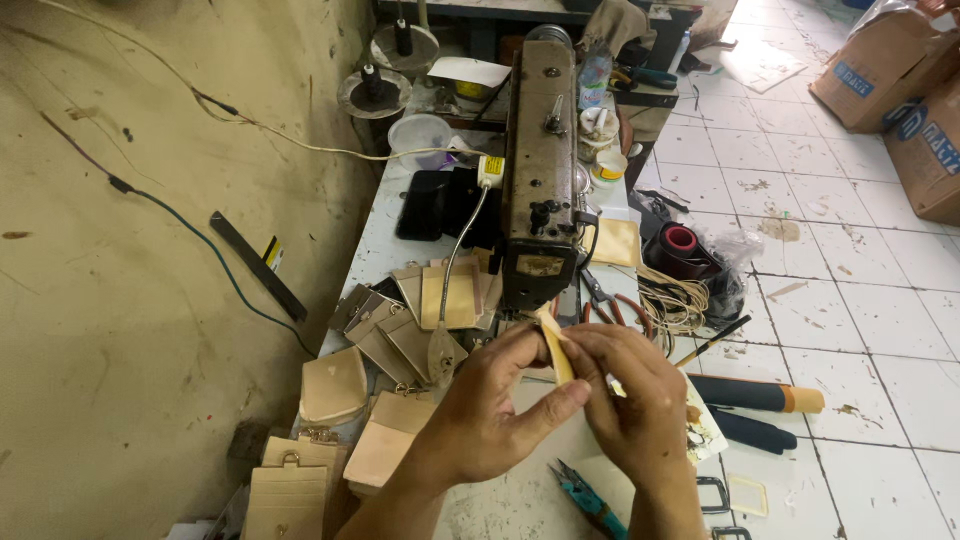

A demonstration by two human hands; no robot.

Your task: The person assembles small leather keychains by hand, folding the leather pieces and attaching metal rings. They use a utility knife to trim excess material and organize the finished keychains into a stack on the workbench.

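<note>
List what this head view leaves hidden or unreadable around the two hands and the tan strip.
- Tan strip: lower end hidden between the left hand and right hand.
- Sewing machine: needle area behind the hands, unseen.
- Blue-handled snips: partly covered by the right forearm, near the bottom edge.
- Tan leather pieces: cut off by the bottom edge.

Far to my right on the tiled floor two brown cardboard boxes stand side by side, each with a blue and white label, while a small yellow and white sticker sits on the left of my sewing machine.
</note>
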